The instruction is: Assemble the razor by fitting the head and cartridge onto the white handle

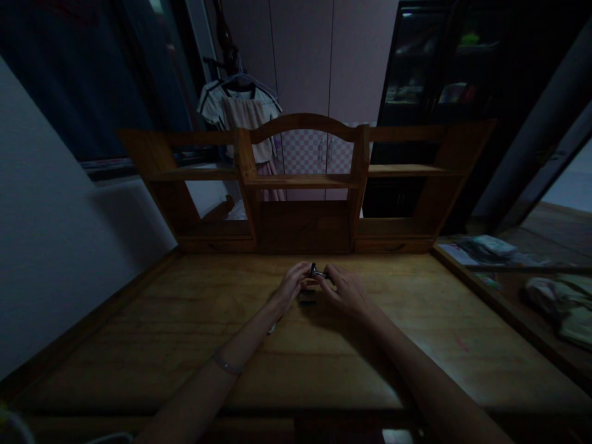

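Both my hands meet at the middle of a wooden desk [185, 333], near its back. My left hand [290, 287] and my right hand [346, 290] pinch a small dark metal object [317, 271] between their fingertips, just above the desktop. Under it lies a small dark flat thing [308, 298]; the dim light hides what it is. A thin bracelet [225, 365] circles my left wrist.
A wooden shelf unit [303, 185] stands along the desk's back edge. A white wall is on the left. Clothes on a hanger [240, 105] hang behind the shelf. Papers and cloth [550, 290] lie on a surface at the right.
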The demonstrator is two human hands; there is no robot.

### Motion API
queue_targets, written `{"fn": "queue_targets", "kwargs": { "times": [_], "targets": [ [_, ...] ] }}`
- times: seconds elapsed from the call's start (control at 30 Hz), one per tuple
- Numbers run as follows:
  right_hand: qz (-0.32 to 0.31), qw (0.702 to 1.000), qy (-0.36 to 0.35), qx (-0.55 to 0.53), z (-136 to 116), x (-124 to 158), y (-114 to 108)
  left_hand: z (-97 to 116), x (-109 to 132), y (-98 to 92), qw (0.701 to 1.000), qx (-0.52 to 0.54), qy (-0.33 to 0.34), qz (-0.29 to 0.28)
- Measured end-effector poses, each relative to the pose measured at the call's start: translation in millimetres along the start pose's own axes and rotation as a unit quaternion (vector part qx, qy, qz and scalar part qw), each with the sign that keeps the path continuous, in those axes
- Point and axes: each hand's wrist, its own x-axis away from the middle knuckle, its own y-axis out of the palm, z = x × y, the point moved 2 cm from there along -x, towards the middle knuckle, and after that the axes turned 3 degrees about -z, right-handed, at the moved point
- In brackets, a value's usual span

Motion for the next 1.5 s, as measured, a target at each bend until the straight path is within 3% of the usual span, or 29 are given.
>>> {"fn": "queue_targets", "kwargs": {
  "times": [0.43, 0.6, 0.83, 1.0, 1.5],
  "targets": [
    [0.018, 1.0, 0.023, -0.005, 0.0, -0.3, 3.4, -4.3, -5.6, -3.1, 0.999, -0.01, 0.038, -0.015],
    [-0.001, 0.993, 0.066, -0.093, 5.9, -0.8, 7.5, -17.8, -10.8, -13.7, 1.0, 0.025, 0.002, 0.016],
    [-0.05, 0.936, 0.138, -0.321, 19.3, -6.6, 32.7, -17.7, -9.7, -16.8, 0.999, 0.045, -0.02, 0.02],
    [-0.053, 0.904, 0.156, -0.395, 21.1, -8.0, 36.4, -11.1, -7.1, -14.0, 0.998, 0.041, -0.032, 0.031],
    [-0.011, 0.936, 0.162, -0.312, 23.9, -9.0, 24.3, -13.0, -4.0, -10.9, 0.999, -0.032, -0.023, -0.022]
  ]
}}
